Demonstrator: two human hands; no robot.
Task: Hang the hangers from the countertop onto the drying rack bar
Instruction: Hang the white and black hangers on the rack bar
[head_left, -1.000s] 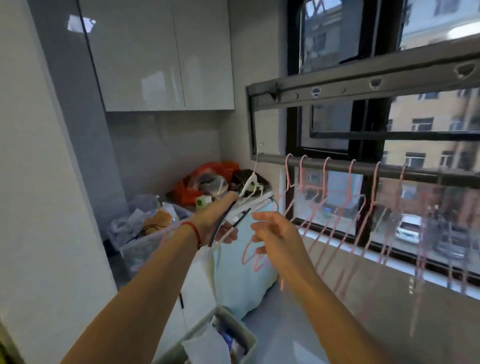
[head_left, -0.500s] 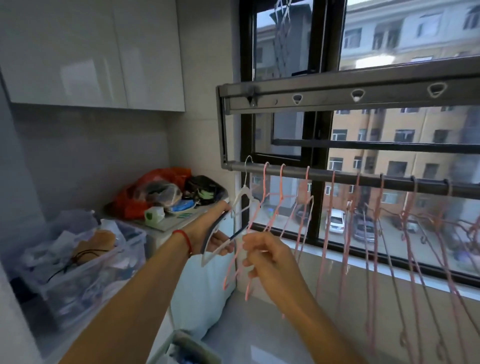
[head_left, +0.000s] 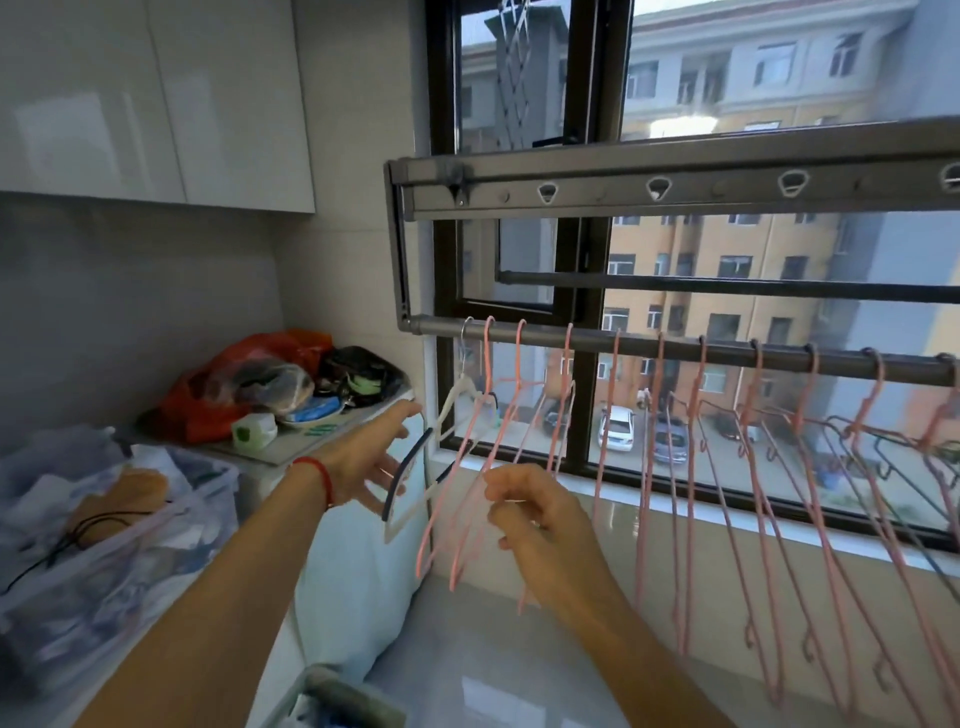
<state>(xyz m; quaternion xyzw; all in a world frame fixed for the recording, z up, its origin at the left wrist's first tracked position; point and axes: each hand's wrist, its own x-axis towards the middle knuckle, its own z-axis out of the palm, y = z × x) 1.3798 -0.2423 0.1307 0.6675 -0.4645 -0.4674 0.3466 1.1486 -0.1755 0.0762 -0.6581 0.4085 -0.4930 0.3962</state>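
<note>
Room: laundry corner by a window (head_left: 701, 78), with pale wall cabinets (head_left: 156, 93) above and to the left of both grips.
Desk: glossy grey desk (head_left: 493, 649) runs below the grips under the sill; no loose hanger shows on the visible part of it.
Rack bar: drying rack bar (head_left: 675, 349) lies above and beyond both grips, running from just over the left grip away to the right.
Pink hangers: a row of pink hangers (head_left: 691, 467) is hooked on that bar, from above the right grip out to its right.
White hanger: white hanger (head_left: 452, 405) with dark sleeves has its hook over the bar's left end; its body slopes down and leftward, ending just right of the left grip.
Left grip: left hand (head_left: 363, 462) is spread, fingers straight and reaching forward, holding nothing; whether a fingertip touches the white hanger's dark sleeve I cannot tell.
Right grip: right hand (head_left: 535, 514) has fingers curled, pinching the lower wire of a pink hanger in front of it.
Key relation: the bar's long axis runs left to right above the grips and the hangers drop from it toward them; the left grip is nearer the white one.
Judgement: this hanger looks placed, so letting go seems next.
Other things: red bag (head_left: 234, 384) and clear bin (head_left: 104, 519) sit left of the left grip.
</note>
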